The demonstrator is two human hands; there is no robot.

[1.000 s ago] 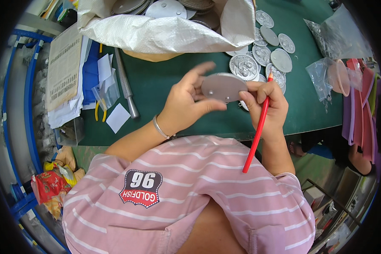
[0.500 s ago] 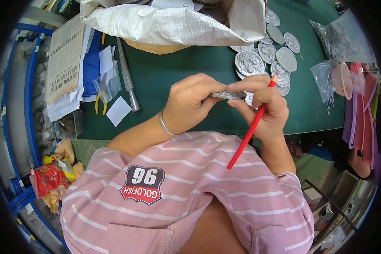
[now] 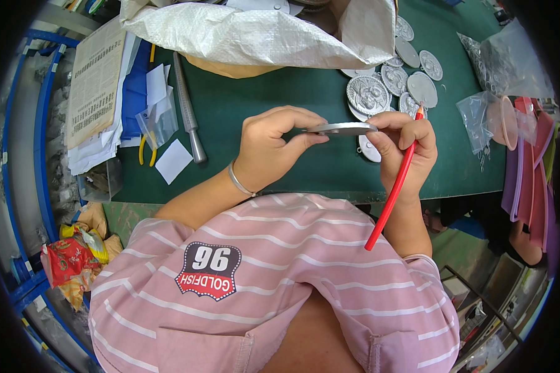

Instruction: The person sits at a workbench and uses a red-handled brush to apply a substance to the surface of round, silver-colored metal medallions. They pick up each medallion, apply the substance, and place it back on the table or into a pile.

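Note:
A round silver metal medallion [image 3: 343, 128] is held level, seen nearly edge-on, above the near part of the green table. Its left edge is pinched between the thumb and fingers of my left hand [image 3: 269, 148]. My right hand [image 3: 407, 150] pinches its right edge. That hand also keeps a red pencil [image 3: 390, 198] between its fingers, the sharpened tip pointing away from me. Just beyond lie several loose medallions [image 3: 368, 94], some with a raised relief facing up and some plain. One pale medallion [image 3: 369, 148] lies partly hidden beside my right hand.
A white woven sack [image 3: 261, 38] of metal pieces stands at the back. On the left are a tapered metal rod [image 3: 188, 112], a white paper slip [image 3: 174, 161], yellow-handled pliers [image 3: 147, 150] and stacked papers [image 3: 96, 87]. Clear plastic bags [image 3: 513, 59] and ribbons [image 3: 534, 177] are at the right.
Both hands have drawn apart, the right one moving rightward with the pencil. The medallion between them now shows more of its width. A pale medallion has come into view beside my right hand.

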